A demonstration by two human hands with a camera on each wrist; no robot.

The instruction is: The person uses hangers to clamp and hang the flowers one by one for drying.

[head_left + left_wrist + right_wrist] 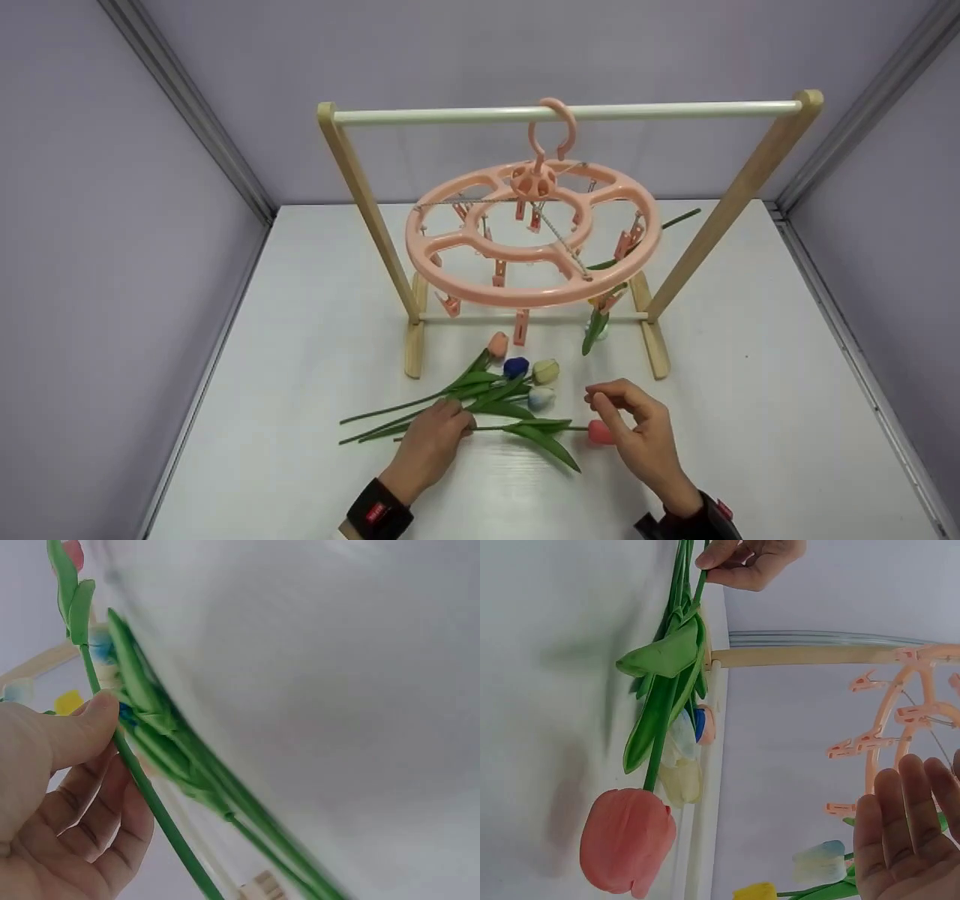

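Hands over a white table: left hand [429, 442] pinches the green stem of a red artificial tulip [598, 432]; right hand [637, 431], relaxed, nears its bloom. A tug could scatter neighbouring tulips [517, 379].

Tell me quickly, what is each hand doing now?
Left hand: pinches the stem of the red tulip.
Right hand: open, fingers relaxed, holding nothing, beside the red tulip's bloom.

A red tulip [628, 841] is lying on the white table [547, 690], its stem running up to a hand [751, 561] pinching it. Fingers [901, 832] are showing relaxed beside the peach clip hanger [900, 716], apparently holding nothing.
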